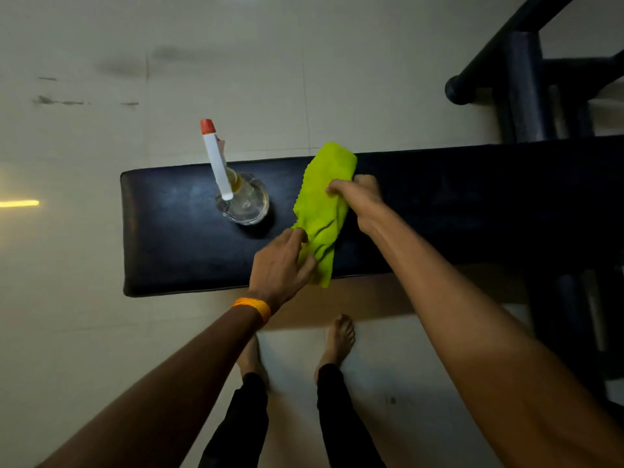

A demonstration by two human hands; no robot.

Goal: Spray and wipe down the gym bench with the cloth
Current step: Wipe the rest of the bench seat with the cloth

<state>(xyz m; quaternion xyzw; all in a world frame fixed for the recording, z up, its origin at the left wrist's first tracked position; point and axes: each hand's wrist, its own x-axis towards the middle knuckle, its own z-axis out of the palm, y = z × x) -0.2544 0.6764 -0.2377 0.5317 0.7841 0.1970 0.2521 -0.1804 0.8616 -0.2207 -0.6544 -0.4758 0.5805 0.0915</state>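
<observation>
A black padded gym bench (175,231) runs across the view. On it lies a lime-green cloth (322,201), folded long and stretching from the far edge to the near edge. My left hand (278,265) pinches the cloth's near end. My right hand (361,195) grips its right side near the middle. A clear spray bottle (243,201) with a white trigger head and red nozzle stands upright on the bench, left of the cloth and apart from both hands.
The pale tiled floor (84,332) surrounds the bench. A dark metal frame (523,86) of gym equipment rises at the upper right, with more frame at the right edge. My bare feet (339,339) stand just in front of the bench.
</observation>
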